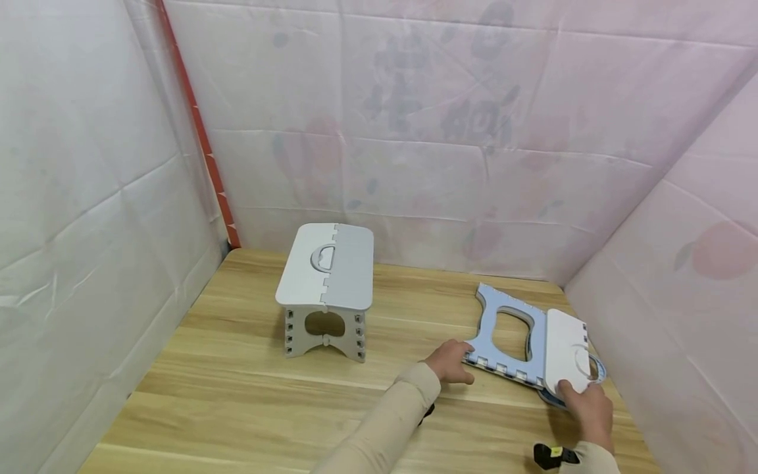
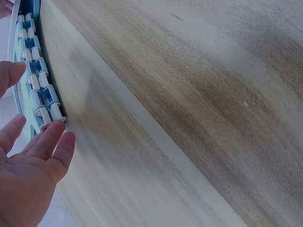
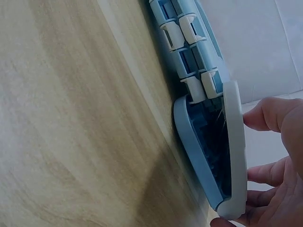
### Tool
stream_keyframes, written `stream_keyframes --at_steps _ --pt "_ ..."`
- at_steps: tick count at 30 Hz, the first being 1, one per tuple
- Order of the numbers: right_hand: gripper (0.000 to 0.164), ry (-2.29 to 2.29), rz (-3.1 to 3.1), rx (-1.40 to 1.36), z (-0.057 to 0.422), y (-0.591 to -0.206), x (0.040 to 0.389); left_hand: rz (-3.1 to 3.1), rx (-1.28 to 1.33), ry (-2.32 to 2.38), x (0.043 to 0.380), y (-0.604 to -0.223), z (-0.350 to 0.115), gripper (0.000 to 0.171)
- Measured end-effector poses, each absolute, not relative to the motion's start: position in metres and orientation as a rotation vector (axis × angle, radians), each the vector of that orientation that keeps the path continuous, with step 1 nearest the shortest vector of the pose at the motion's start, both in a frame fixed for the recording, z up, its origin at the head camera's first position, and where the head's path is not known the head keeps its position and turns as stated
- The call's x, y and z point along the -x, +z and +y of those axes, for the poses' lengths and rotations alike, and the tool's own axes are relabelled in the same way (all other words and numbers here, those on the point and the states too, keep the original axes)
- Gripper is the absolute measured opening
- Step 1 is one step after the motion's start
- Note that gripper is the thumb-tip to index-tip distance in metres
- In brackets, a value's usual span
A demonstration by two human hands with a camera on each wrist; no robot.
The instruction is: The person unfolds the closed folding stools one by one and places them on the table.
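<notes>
A folded blue-and-white folding stool (image 1: 488, 329) lies flat on the table at the right, its white seat half up and its handle towards the right. My left hand (image 1: 451, 362) is at the stool's left leg end, fingers extended; in the left wrist view, the fingertips (image 2: 57, 127) are at the hinged leg edge. My right hand (image 1: 589, 408) holds the near right corner of the seat. In the right wrist view the thumb (image 3: 265, 113) presses the white seat half (image 3: 235, 151), while a fingertip shows by the folded edge. The blue seat half (image 3: 196, 146) lies beneath.
An unfolded white-and-grey folding stool (image 1: 349, 263) stands upright on the wooden table (image 1: 249, 395), left of centre. White sheeting (image 1: 414, 164) hangs behind and on both sides, with a red strip (image 1: 198, 125) in the left corner.
</notes>
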State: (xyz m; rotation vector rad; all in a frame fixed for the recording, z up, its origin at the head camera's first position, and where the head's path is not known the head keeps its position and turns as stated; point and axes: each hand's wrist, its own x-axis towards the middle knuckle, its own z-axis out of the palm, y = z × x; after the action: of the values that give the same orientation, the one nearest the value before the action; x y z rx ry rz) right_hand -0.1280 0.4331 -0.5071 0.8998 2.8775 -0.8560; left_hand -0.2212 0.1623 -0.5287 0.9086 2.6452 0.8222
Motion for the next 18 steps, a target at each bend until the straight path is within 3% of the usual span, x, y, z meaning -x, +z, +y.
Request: stream_keyframes --at_steps 18 --pt "0.073 -0.946 2.944 -0.914 0.432 -0.517 0.124 2.634 -0.883 0.903 0.219 -0.536 0.158 0.071"
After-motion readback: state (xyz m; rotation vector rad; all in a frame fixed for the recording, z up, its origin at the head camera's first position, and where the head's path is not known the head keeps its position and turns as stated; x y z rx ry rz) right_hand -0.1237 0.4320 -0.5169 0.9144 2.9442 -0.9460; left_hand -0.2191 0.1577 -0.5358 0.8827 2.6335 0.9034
